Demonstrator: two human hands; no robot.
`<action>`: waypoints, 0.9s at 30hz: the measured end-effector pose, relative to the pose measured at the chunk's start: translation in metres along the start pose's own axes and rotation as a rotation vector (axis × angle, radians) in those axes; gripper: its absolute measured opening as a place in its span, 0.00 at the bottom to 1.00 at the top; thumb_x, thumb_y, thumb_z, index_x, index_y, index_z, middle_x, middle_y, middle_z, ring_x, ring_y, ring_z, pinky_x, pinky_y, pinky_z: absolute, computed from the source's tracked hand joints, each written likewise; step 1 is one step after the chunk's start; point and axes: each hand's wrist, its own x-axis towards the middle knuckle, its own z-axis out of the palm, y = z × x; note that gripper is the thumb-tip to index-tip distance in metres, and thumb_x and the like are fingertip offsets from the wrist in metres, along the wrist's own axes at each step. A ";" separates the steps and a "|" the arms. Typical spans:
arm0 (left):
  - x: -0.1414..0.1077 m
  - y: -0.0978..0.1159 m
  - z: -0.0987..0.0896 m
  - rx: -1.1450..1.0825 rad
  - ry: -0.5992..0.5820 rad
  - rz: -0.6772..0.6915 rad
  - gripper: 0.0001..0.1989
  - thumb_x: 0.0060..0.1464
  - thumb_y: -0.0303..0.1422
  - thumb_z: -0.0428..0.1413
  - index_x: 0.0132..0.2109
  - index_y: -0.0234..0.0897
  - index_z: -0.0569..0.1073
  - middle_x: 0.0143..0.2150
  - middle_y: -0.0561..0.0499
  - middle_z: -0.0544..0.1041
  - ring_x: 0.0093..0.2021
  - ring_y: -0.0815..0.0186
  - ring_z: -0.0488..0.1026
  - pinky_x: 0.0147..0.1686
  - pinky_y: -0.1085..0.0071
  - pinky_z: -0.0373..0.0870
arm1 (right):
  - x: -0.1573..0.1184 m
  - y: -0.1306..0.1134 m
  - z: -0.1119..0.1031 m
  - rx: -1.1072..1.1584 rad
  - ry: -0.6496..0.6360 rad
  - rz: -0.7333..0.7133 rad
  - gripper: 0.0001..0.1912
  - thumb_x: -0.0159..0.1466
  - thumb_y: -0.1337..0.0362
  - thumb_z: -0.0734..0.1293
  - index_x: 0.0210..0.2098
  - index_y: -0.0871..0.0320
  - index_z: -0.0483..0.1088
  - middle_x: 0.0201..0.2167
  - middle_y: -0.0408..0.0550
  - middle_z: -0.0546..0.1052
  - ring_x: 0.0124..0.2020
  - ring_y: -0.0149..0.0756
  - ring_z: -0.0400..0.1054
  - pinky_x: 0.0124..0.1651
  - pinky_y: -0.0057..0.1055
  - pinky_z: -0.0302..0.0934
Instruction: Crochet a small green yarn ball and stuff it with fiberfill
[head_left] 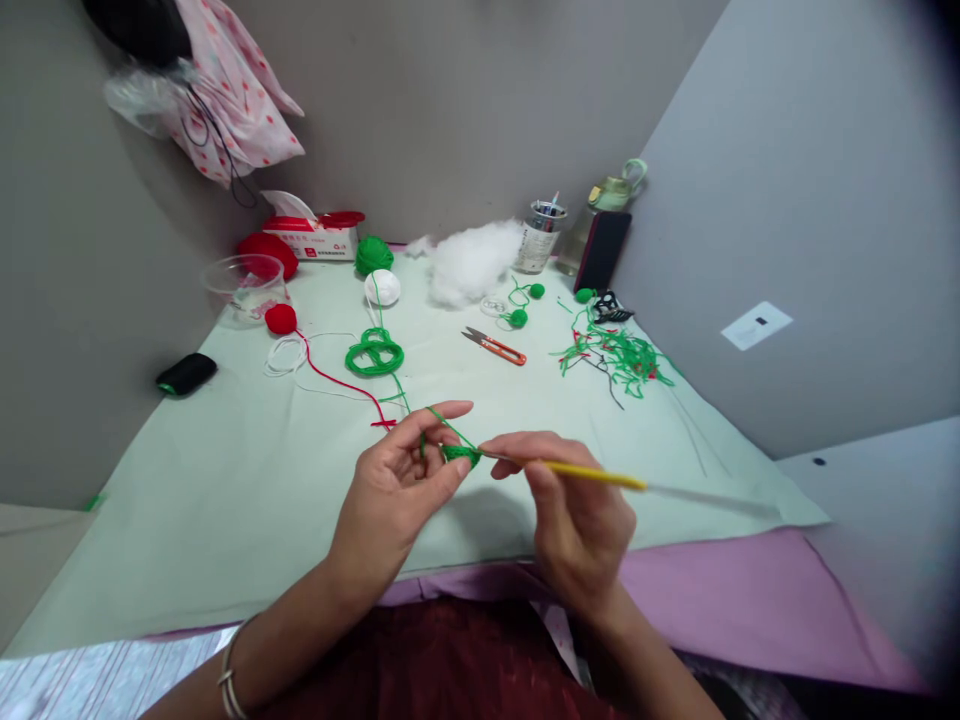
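Note:
My left hand [397, 480] pinches a small green crochet piece [459, 455] between thumb and fingers, with green yarn [442, 428] looped over the forefinger. My right hand [570, 500] grips a yellow-handled crochet hook [600, 477] whose tip is stuck into the green piece. The yarn strand runs back across the pale green cloth [225, 480] to a loose green coil [374, 352] and a green yarn ball [373, 254].
Orange scissors [493, 346] lie mid-cloth. A pile of green yarn scraps [619, 355] lies at right. White stuffing [472, 262], a white ball [382, 287], red yarn balls [280, 318], a clear bowl [244, 283], a tissue box [315, 235], a cup [540, 236] and a phone [602, 250] stand behind.

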 end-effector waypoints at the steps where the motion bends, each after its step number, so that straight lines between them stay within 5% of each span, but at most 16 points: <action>1: -0.001 0.000 0.002 -0.021 0.012 0.002 0.21 0.55 0.31 0.71 0.56 0.49 0.83 0.38 0.56 0.73 0.28 0.76 0.64 0.31 0.78 0.66 | -0.003 0.000 0.001 -0.109 -0.025 -0.093 0.14 0.74 0.71 0.65 0.53 0.50 0.78 0.43 0.48 0.85 0.39 0.37 0.80 0.43 0.36 0.74; 4: -0.001 0.001 0.006 -0.187 -0.055 -0.122 0.28 0.53 0.32 0.72 0.61 0.47 0.80 0.37 0.57 0.73 0.22 0.80 0.57 0.20 0.80 0.57 | -0.009 0.002 0.002 -0.338 -0.038 -0.262 0.19 0.71 0.72 0.69 0.56 0.47 0.79 0.48 0.51 0.84 0.45 0.42 0.80 0.44 0.38 0.76; 8: 0.004 0.008 0.003 -0.379 -0.154 -0.324 0.24 0.51 0.31 0.73 0.56 0.37 0.82 0.31 0.58 0.70 0.18 0.84 0.47 0.16 0.83 0.50 | -0.005 0.005 0.003 -0.084 0.115 -0.110 0.16 0.73 0.72 0.66 0.52 0.48 0.81 0.41 0.49 0.84 0.38 0.38 0.78 0.39 0.36 0.74; 12: 0.006 0.010 0.002 -0.347 -0.134 -0.229 0.25 0.50 0.29 0.73 0.56 0.43 0.83 0.35 0.56 0.73 0.21 0.81 0.55 0.17 0.82 0.57 | 0.005 0.005 0.003 0.238 0.142 0.102 0.10 0.75 0.64 0.66 0.43 0.49 0.82 0.36 0.46 0.83 0.33 0.36 0.75 0.33 0.33 0.71; 17: 0.003 0.006 0.008 -0.194 -0.095 -0.120 0.25 0.51 0.31 0.73 0.57 0.45 0.83 0.37 0.54 0.76 0.28 0.73 0.68 0.26 0.76 0.70 | 0.003 0.004 0.007 0.089 0.069 0.037 0.10 0.73 0.65 0.68 0.48 0.48 0.82 0.41 0.48 0.85 0.39 0.39 0.79 0.38 0.37 0.76; 20: 0.004 0.003 0.009 -0.256 -0.051 -0.134 0.25 0.51 0.31 0.73 0.57 0.44 0.83 0.35 0.55 0.75 0.26 0.76 0.64 0.26 0.78 0.67 | -0.004 0.005 0.008 -0.144 0.040 -0.131 0.17 0.71 0.71 0.69 0.54 0.45 0.81 0.46 0.49 0.85 0.42 0.40 0.80 0.41 0.38 0.77; 23: 0.008 0.002 0.006 -0.393 -0.141 -0.291 0.20 0.53 0.32 0.72 0.53 0.39 0.85 0.27 0.59 0.67 0.21 0.80 0.51 0.24 0.79 0.62 | -0.005 0.006 0.005 -0.249 0.032 -0.220 0.20 0.70 0.74 0.70 0.55 0.45 0.81 0.49 0.51 0.85 0.45 0.41 0.80 0.44 0.39 0.77; 27: 0.011 0.004 0.001 -0.428 -0.127 -0.304 0.16 0.53 0.32 0.72 0.50 0.37 0.87 0.27 0.60 0.63 0.21 0.81 0.45 0.23 0.80 0.58 | 0.002 0.006 0.002 0.076 0.177 0.033 0.12 0.73 0.68 0.67 0.47 0.49 0.83 0.38 0.48 0.85 0.34 0.37 0.76 0.36 0.36 0.72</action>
